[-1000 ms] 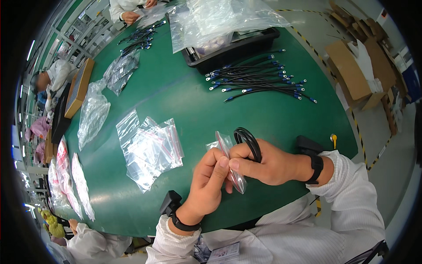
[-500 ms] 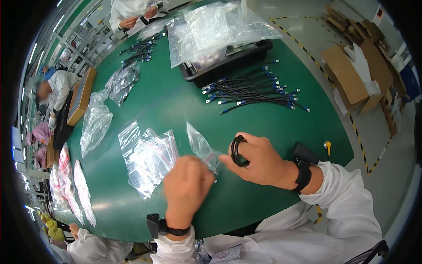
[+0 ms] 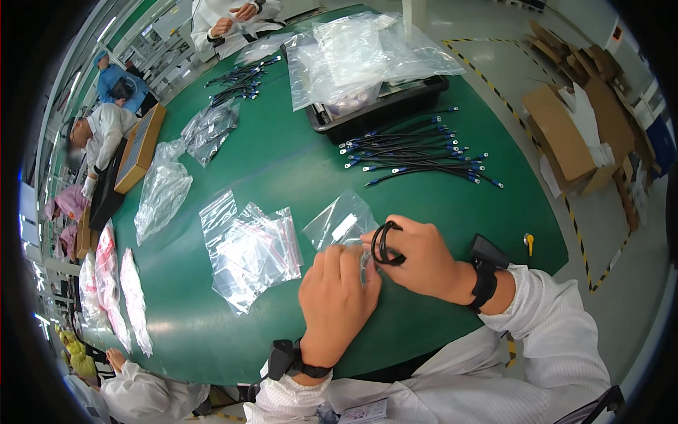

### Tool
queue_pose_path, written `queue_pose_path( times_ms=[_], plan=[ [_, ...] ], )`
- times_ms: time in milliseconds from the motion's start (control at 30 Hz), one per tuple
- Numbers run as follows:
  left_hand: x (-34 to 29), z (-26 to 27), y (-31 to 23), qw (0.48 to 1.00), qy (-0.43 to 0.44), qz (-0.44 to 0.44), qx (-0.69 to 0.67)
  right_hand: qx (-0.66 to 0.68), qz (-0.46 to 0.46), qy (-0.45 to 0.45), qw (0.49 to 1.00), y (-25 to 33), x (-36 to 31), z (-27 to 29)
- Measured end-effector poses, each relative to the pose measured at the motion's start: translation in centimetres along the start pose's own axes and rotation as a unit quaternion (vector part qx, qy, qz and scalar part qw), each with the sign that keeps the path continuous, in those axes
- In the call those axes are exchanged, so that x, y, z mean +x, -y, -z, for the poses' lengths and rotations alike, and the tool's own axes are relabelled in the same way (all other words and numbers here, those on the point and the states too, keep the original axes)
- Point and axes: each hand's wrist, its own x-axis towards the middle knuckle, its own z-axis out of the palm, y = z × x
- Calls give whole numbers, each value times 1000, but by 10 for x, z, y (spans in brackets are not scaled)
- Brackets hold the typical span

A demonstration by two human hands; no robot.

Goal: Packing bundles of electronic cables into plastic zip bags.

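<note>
My right hand (image 3: 421,256) is closed round a small coil of black cable (image 3: 382,239), which loops over its fingers. Its fingertips also meet the mouth of a clear zip bag (image 3: 344,216). On the other side, my left hand (image 3: 336,291) pinches that bag's near edge; its thumb points toward the right hand, and part of the bag is hidden behind the knuckles. Just left of it lies a loose pile of flat clear zip bags (image 3: 247,254). Beyond both hands, a heap of black cables (image 3: 417,152) with blue-sleeved ring lugs lies across the green table.
A black bin (image 3: 381,106) heaped with clear plastic sits at the far side. Crumpled bags (image 3: 162,191) and more cables (image 3: 236,78) lie farther left. A yellow-handled piece (image 3: 528,244) rests near the right edge. Co-workers (image 3: 233,25) stand around; cardboard boxes (image 3: 561,131) stand on the floor.
My left hand has moved right and up to meet my right hand at the bag. The bag has swung out flatter above them. The coil stays in my right hand.
</note>
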Motion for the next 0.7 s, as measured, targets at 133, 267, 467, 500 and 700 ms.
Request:
queue_pose_path(
  times_ms=[133, 267, 467, 500, 700],
  plan=[
    [0, -7, 12, 996, 30, 81, -23, 24, -55, -5, 998, 4, 4, 2],
    [2, -4, 25, 993, 18, 111, -41, 5, -121, 1, 993, -10, 11, 8],
    [-7, -14, 36, 981, 21, 131, -142, 98, -155, 49, 982, -6, 17, 11],
    [-6, -16, 41, 980, 5, 144, -137, 99, -153, 50, 982, -5, 21, 17],
    [4, -16, 48, 959, -73, 223, -156, 414, -372, 245, 794, 11, 32, 54]
  ],
)
